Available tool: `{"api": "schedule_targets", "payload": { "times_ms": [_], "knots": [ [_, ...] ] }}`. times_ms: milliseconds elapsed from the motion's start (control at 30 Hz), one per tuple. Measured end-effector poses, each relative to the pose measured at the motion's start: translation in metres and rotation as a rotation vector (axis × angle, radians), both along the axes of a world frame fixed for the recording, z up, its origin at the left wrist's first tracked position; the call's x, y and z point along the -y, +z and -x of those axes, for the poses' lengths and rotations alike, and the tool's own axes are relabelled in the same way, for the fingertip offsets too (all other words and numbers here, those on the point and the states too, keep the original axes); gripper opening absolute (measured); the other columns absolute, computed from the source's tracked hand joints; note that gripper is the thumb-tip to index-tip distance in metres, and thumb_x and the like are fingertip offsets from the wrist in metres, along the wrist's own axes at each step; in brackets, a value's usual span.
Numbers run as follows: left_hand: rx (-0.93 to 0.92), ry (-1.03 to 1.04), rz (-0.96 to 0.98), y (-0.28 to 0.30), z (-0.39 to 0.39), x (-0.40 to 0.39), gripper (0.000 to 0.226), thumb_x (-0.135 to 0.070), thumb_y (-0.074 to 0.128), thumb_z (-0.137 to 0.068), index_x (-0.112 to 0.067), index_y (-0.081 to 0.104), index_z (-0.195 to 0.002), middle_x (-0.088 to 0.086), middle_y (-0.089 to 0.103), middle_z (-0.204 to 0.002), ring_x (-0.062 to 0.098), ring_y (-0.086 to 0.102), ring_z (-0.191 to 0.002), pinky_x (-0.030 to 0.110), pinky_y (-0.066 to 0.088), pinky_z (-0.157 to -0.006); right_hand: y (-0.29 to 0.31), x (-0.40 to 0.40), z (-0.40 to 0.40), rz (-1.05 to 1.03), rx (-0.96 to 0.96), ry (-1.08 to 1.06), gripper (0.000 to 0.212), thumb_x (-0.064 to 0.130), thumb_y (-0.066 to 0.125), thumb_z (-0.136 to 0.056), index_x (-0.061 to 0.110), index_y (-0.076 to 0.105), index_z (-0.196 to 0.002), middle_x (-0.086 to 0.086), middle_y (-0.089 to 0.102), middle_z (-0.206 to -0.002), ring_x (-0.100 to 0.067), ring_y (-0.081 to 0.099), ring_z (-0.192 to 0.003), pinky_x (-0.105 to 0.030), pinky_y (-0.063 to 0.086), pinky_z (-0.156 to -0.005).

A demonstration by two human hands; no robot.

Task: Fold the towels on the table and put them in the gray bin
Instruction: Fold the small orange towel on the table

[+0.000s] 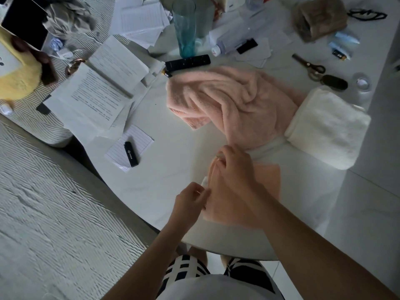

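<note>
A small peach towel (268,182) lies flat at the near edge of the white table (164,169). My right hand (233,165) rests on its far left corner and pinches the cloth. My left hand (190,200) grips the towel's left edge near a white label. Behind it a larger pink towel (233,102) lies crumpled. A folded white towel (329,126) sits at the right, partly on the pink one. No gray bin is in view.
Papers (97,94), a notepad with a black lighter (131,153), a remote (188,61), a teal glass (185,27), a plastic bottle (236,37) and scissors (309,66) crowd the table's far side. A striped cushion (54,202) is at the left.
</note>
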State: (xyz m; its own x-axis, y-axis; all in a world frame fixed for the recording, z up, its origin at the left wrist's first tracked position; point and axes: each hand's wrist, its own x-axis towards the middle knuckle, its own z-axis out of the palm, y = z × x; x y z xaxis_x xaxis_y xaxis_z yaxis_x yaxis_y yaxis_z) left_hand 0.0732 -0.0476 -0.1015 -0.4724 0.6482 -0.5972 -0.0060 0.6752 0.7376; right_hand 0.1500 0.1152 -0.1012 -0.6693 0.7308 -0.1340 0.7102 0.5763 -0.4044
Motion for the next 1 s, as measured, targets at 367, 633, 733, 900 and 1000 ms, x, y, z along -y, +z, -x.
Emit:
{"api": "schedule_targets", "payload": {
  "times_ms": [367,633,733,900,1000],
  "knots": [
    [0.336,0.289,-0.005,-0.003,0.009,-0.005,0.018,-0.016,0.057,-0.096,-0.018,0.070,-0.109,0.001,0.078,-0.083,0.009,0.069,-0.068,0.025,0.048,-0.058,0.000,0.017,-0.022,-0.320,-0.008,0.755,0.023,0.038,0.056,-0.087,0.019,0.068,-0.089,0.000,0.065,-0.092,-0.026,0.060,-0.097,-0.046,0.035,-0.100],
    [0.133,0.365,-0.217,0.000,0.002,-0.013,0.027,-0.013,0.071,-0.089,-0.027,0.068,-0.112,-0.005,0.077,-0.089,0.011,0.073,-0.083,0.020,0.054,-0.065,0.006,0.010,-0.038,-0.305,-0.109,0.587,0.006,0.025,0.059,-0.084,0.024,0.064,-0.087,0.001,0.064,-0.102,-0.022,0.053,-0.100,-0.040,0.034,-0.090],
    [0.049,0.229,-0.232,0.001,-0.007,-0.014,0.038,-0.019,0.063,-0.096,-0.030,0.056,-0.131,-0.005,0.077,-0.085,0.006,0.072,-0.079,0.018,0.054,-0.069,0.007,0.012,-0.047,-0.291,-0.150,0.523,0.005,0.023,0.056,-0.087,0.023,0.057,-0.092,0.000,0.061,-0.105,-0.024,0.056,-0.098,-0.038,0.035,-0.087],
    [0.104,0.208,-0.292,0.003,-0.019,-0.012,0.033,-0.025,0.054,-0.102,-0.033,0.050,-0.133,-0.006,0.073,-0.076,0.001,0.068,-0.070,0.014,0.051,-0.061,0.014,0.016,-0.052,-0.229,-0.188,0.485,0.005,0.020,0.054,-0.089,0.023,0.052,-0.093,-0.001,0.057,-0.110,-0.025,0.056,-0.101,-0.038,0.039,-0.086],
    [0.061,0.252,-0.248,0.004,-0.018,-0.016,0.032,-0.030,0.061,-0.098,-0.027,0.054,-0.129,-0.004,0.076,-0.083,0.006,0.072,-0.073,0.018,0.054,-0.063,0.019,0.018,-0.055,-0.182,-0.203,0.489,0.008,0.022,0.053,-0.089,0.019,0.060,-0.092,-0.005,0.059,-0.113,-0.025,0.058,-0.106,-0.036,0.041,-0.091]
  ]
}}
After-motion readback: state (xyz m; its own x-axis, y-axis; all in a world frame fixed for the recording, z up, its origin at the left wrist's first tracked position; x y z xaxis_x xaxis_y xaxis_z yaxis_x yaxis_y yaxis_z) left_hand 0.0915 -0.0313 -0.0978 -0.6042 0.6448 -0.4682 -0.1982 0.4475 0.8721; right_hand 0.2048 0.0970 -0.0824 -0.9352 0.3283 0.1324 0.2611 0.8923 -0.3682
